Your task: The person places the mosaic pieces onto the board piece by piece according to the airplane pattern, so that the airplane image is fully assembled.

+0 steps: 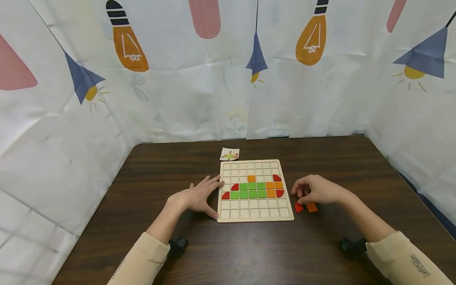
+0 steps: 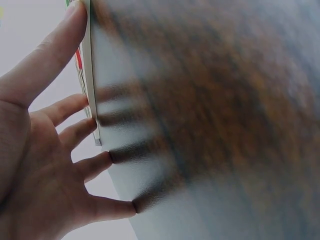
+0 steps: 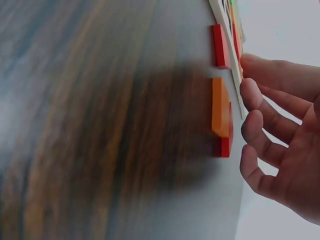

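Observation:
A square wooden grid board (image 1: 254, 213) lies flat on the table, with green square tiles (image 1: 248, 190) in its middle rows and orange and red tiles around them. My left hand (image 1: 196, 198) spreads along the board's left side; its thumb and a couple of fingertips touch the edge, and the other fingertips rest on the table in the left wrist view. Over some loose tiles beside the board's right edge hovers my right hand (image 1: 317, 189), fingers loosely bent, with nothing visible in it. Below it lie a red tile (image 3: 220, 47), an orange tile (image 3: 219, 107) and another red tile (image 3: 226, 146).
Behind the board lies a small picture card (image 1: 229, 154) with a coloured grid pattern. The dark wooden table (image 1: 249, 253) reaches back to a patterned white curtain (image 1: 199, 107). A dark wrist device shows at each cuff.

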`<state>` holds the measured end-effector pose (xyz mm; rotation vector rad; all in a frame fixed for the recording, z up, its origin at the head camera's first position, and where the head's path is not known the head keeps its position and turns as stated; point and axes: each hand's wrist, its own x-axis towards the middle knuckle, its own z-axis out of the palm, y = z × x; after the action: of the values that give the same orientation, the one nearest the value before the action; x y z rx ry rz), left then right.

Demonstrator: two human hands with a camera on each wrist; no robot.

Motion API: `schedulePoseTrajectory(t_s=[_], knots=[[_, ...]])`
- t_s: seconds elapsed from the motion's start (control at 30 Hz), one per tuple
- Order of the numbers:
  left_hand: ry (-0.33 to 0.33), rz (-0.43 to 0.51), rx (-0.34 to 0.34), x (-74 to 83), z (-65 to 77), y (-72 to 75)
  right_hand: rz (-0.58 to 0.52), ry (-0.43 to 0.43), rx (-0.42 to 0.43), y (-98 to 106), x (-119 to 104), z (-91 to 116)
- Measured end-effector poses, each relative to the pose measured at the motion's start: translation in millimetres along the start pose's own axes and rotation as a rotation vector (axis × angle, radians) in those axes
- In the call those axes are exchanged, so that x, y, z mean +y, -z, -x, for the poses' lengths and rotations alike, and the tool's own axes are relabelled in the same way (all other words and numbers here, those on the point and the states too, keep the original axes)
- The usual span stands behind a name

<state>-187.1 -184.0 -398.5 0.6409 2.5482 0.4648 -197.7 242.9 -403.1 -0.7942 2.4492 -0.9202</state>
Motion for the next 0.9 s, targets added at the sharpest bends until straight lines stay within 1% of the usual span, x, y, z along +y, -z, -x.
schedulePoseTrajectory(t_s=[0.23, 0.47, 0.8, 0.9], knots=[[0.001, 0.01, 0.001, 0.2, 0.7, 0.1, -0.023, 0.016, -0.051, -0.2, 1.8, 3.1], [-0.001, 0.011, -0.002, 1.1, 1.2, 1.4, 0.007, 0.015, -0.084, -1.0, 4.2, 2.8], [-0.003, 0.014, 0.0, -0.3, 0.8, 1.4, 0.066, 0.032, -0.043, -1.1, 7.5, -1.6], [-0.003, 0.009, 0.001, -0.7, 0.5, 0.9, 0.067, 0.039, -0.026, -0.5, 7.7, -2.5]])
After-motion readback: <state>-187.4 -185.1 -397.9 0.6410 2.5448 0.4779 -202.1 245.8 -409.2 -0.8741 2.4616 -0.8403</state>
